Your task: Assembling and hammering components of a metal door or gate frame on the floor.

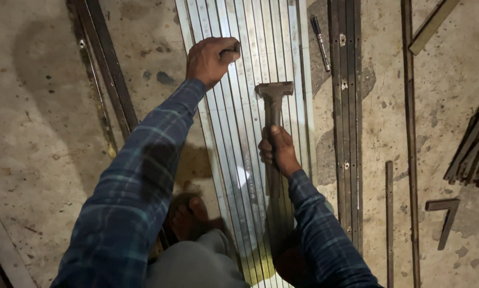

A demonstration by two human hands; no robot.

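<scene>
Several pale strips (250, 106) lie bundled lengthwise on the floor (47, 133). Right hand (278, 152), near, grips a raised hammer (274, 92); left hand (210, 58), farther, is closed around a punch (232, 51). Striking looks underway; the next blow needs square aim.

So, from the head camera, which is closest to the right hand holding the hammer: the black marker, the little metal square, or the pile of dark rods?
From the right hand:
1. The black marker, up the floor, just right of the pale strips.
2. The metal square, lying low on the right.
3. The pile of dark rods, at the far right edge.
</scene>
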